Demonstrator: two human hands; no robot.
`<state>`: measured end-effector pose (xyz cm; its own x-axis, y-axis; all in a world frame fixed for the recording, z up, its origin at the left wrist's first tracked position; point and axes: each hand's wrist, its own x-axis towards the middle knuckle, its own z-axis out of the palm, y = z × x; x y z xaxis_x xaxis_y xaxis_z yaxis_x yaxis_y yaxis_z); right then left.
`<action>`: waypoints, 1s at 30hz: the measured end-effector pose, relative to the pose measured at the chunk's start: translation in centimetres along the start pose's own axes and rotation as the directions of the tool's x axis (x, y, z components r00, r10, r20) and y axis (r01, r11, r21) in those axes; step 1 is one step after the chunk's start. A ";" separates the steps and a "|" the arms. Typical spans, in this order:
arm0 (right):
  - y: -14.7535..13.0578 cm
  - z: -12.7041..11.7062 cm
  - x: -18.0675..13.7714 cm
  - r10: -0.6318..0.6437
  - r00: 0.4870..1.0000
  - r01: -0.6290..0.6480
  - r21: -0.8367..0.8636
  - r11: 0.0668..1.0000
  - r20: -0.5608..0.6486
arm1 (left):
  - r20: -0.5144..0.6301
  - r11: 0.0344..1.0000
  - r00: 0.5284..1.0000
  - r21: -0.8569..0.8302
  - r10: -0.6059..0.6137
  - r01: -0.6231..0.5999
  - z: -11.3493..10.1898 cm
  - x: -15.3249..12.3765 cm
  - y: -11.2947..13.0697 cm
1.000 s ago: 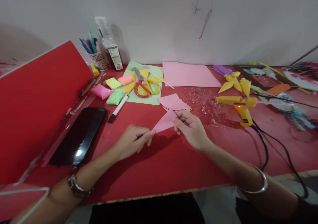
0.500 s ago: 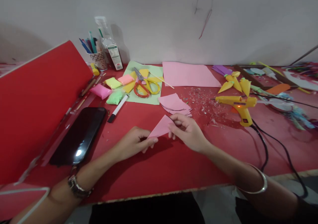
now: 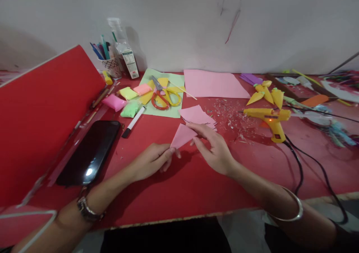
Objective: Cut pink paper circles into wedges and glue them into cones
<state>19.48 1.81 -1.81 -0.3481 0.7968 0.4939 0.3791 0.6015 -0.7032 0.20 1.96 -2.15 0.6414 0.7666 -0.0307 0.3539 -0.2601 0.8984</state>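
A pink paper piece [image 3: 183, 136], shaped like a wedge or cone, is held above the red table between my hands. My left hand [image 3: 157, 158] pinches its pointed lower-left tip between thumb and fingers. At its wider right end, my right hand [image 3: 211, 146] has its fingers and thumb on the upper and lower edges of the paper. Just behind lies a stack of pink paper cutouts [image 3: 196, 115] with dark curved edges, partly covered by my right fingers.
Left are a phone [image 3: 89, 154], a marker [image 3: 134, 122] and clay packets [image 3: 114, 102]. Scissors [image 3: 159, 94] lie on green paper [image 3: 175, 112]. A pink sheet [image 3: 214, 84] is behind. To the right sit a corded yellow glue gun [image 3: 267, 116] and yellow paper cones [image 3: 263, 92].
The pink paper has tilted more upright and shifted slightly. My right fingers have straightened and spread along its wide end, while my left hand keeps its pinch on the tip.
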 end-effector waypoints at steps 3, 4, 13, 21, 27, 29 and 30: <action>-0.2 -0.2 0.1 -0.077 0.996 0.082 -0.119 0.990 0.046 | -0.004 1.000 1.000 -0.014 -0.007 0.007 0.1 0.0 0.1; -0.2 -0.2 0.1 -0.079 0.995 0.086 -0.126 0.988 0.056 | -0.004 1.000 1.000 -0.024 -0.005 0.005 0.1 0.0 0.1; -0.7 -0.2 0.1 -0.077 0.976 0.071 0.035 0.997 0.205 | -0.030 1.000 0.999 0.000 0.021 -0.021 0.2 0.1 -0.3; -1.0 -0.3 0.1 -0.110 0.965 0.101 0.052 0.994 0.237 | -0.089 0.995 0.995 0.098 0.032 -0.024 0.4 0.1 -0.6; -0.8 -0.2 -0.1 -0.131 0.951 0.153 -0.061 0.986 0.280 | -0.138 0.919 0.990 0.394 0.041 0.017 0.7 0.1 -0.7; -0.9 -0.2 -0.2 -0.105 0.941 0.141 -0.090 0.986 0.322 | -0.152 0.825 0.987 0.562 0.044 0.050 0.7 0.0 -0.8; -0.9 -0.3 -0.2 -0.082 0.934 0.126 -0.104 0.987 0.349 | -0.161 0.763 0.986 0.644 0.051 0.065 0.7 0.0 -0.8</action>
<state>19.43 1.09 -1.13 -0.6551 0.6745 0.3404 0.4197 0.6995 -0.5784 0.43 1.75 -3.17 0.5410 0.8366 0.0858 0.7500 -0.5261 0.4010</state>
